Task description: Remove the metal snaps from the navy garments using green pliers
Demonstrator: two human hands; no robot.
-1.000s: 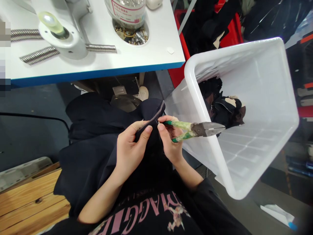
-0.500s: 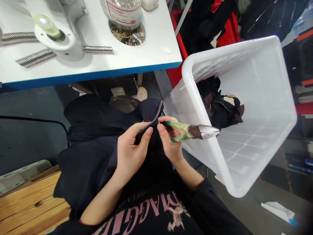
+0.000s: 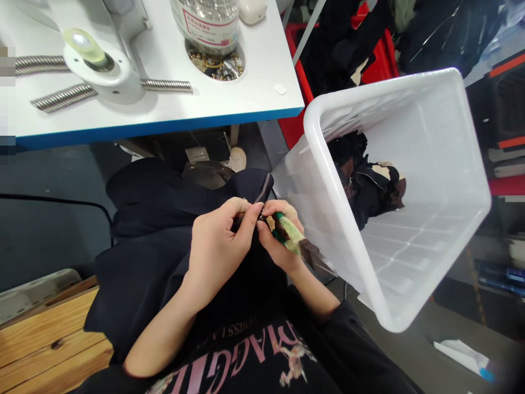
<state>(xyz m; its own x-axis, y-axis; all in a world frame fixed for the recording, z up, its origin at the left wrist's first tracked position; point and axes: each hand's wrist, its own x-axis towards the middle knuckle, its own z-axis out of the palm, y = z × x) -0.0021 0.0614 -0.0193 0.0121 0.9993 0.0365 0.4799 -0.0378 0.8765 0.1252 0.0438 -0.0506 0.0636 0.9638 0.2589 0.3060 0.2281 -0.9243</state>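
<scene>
My left hand (image 3: 219,241) is closed on the dark cloth (image 3: 143,230), thumb and fingers pinching it close to its grey-trimmed edge. The cloth lies over my lap, just in front of the desk (image 3: 262,87) and below its blue front edge. My right hand (image 3: 283,241) is closed around the green handles of the pliers (image 3: 293,235), which are blurred, their metal end pointing right and toward me. Its thumb and fingertip meet my left fingertips at a small dark, shiny piece (image 3: 261,218), too small to make out. To my right the white bin (image 3: 336,191) leans, holding dark scraps (image 3: 369,186). A jar (image 3: 207,27) stands by the desk's round hole, left of its front right corner.
</scene>
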